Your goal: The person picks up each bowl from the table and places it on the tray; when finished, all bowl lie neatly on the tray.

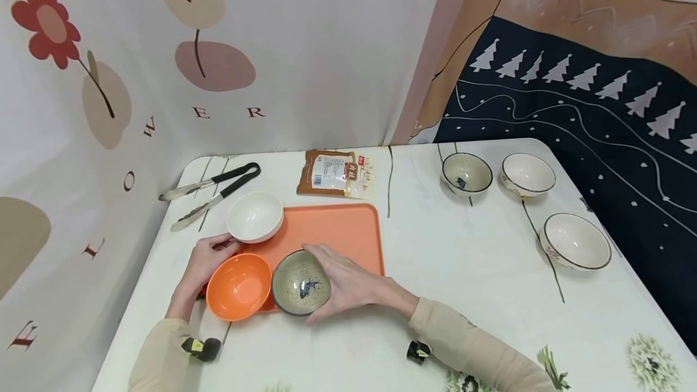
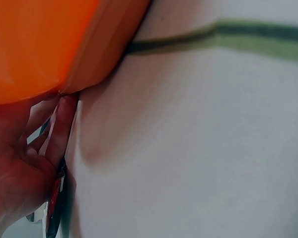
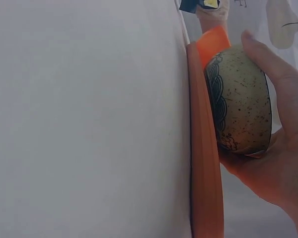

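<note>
White flower-printed tablecloth [image 1: 435,331] lies under both hands; printed hangings [image 1: 327,47] stand beyond the fingers. Right hand [image 1: 345,283]: speckled bowl [image 1: 301,283] gripped between thumb and fingers, orange tray [image 1: 343,231] extending past them. Left hand [image 1: 204,262]: fingers beside orange bowl [image 1: 239,286], partly hidden; pinching, cannot tell.

Orange bowl [image 1: 238,287], smooth glossy plastic

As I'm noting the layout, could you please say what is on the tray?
In the head view, the plain white bowl, the orange bowl and the speckled bowl in the right hand overlap the tray. Bare surface shows beyond them; whatever is beneath is covered.
</note>
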`<action>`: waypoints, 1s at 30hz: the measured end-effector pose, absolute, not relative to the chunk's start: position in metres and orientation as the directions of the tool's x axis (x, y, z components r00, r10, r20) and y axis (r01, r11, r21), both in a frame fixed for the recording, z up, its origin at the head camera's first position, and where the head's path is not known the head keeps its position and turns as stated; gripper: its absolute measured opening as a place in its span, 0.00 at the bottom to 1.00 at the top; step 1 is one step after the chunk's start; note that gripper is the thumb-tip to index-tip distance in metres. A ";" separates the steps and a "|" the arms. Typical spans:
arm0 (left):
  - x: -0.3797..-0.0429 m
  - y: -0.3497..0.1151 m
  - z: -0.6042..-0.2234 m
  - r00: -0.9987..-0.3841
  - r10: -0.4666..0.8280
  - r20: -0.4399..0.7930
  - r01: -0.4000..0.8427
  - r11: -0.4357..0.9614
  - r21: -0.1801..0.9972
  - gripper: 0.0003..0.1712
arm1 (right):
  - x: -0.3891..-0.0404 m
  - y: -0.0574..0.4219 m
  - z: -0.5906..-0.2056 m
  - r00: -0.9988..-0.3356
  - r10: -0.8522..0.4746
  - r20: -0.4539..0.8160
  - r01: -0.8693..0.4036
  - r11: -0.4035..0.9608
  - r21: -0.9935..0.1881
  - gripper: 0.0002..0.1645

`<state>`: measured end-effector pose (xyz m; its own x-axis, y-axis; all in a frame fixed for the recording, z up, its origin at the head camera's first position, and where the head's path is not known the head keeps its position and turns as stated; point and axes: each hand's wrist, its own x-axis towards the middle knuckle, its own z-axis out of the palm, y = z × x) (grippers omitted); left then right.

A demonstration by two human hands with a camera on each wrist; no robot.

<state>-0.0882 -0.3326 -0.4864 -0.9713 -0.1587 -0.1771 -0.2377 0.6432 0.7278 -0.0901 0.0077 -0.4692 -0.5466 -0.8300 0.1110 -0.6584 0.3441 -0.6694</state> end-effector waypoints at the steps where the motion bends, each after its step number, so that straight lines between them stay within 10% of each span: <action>1: -0.088 -0.333 -0.486 -0.971 -0.159 -0.177 -0.238 0.640 0.730 0.27 | -0.090 0.007 -0.469 -0.545 -0.831 0.112 -0.659 0.342 -0.670 0.80; 13: -0.089 -0.332 -0.486 -0.969 -0.157 -0.191 -0.247 0.640 0.728 0.28 | -0.089 0.011 -0.463 -0.559 -0.827 0.056 -0.591 0.351 -0.727 0.82; 30: -0.088 -0.332 -0.486 -0.970 -0.147 -0.192 -0.242 0.634 0.735 0.29 | -0.127 0.054 -0.439 -0.754 -0.649 0.106 -0.451 0.392 -0.802 0.69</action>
